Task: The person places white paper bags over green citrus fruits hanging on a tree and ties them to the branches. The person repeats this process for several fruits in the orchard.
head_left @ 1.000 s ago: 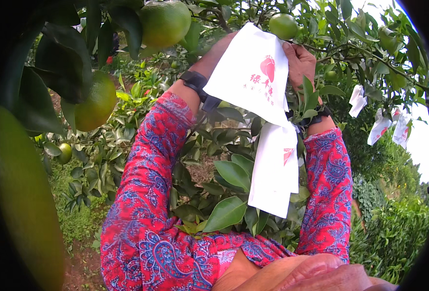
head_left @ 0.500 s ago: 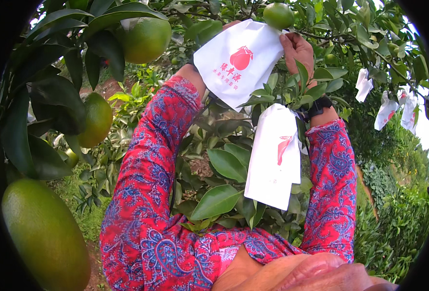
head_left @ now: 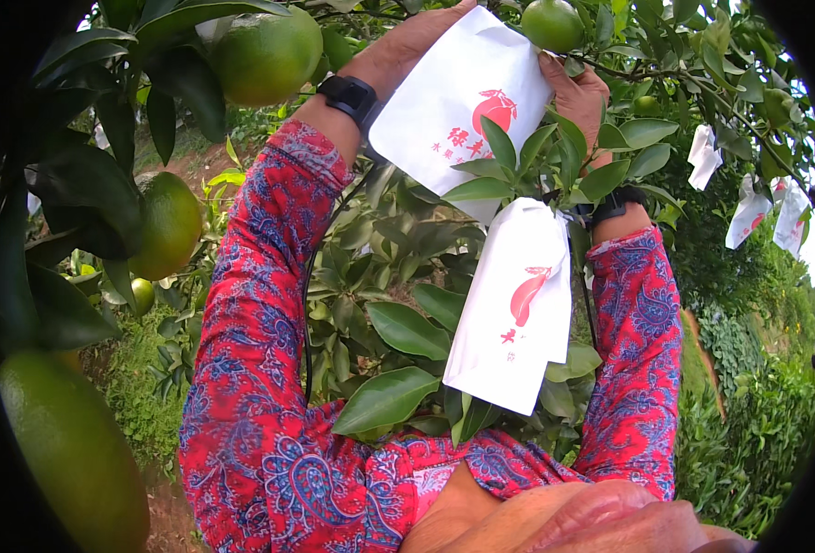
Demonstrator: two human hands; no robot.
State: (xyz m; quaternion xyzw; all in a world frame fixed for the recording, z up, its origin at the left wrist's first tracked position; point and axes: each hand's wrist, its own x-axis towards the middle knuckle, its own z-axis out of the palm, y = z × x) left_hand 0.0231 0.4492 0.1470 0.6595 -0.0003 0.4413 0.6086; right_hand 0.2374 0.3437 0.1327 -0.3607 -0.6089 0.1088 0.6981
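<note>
A white paper fruit bag (head_left: pixel 431 111) with a red fruit print is stretched between my two hands at the top. My left hand (head_left: pixel 417 39) grips its upper left edge, most of the fingers hidden behind the paper. At the bag's right edge, my right hand (head_left: pixel 575 97) pinches the paper with thumb and fingers. A green citrus fruit (head_left: pixel 552 25) hangs on its branch just above the right fingertips, outside the bag. Below, a second paper bag (head_left: pixel 513 304) hangs closed among the leaves, partly folded.
Large green citrus fruits hang at left: one fruit (head_left: pixel 265 57) high up, a yellowing fruit (head_left: pixel 166 226) lower, and a big near fruit (head_left: pixel 66 452). More bags, such as a small white bag (head_left: pixel 704 157), hang at right. Leafy twigs (head_left: pixel 555 161) cross before my right wrist.
My left hand and wrist have moved up, lifting the bag's left side. The bag has shifted right, with leaves now covering part of its print. The view has shifted slightly.
</note>
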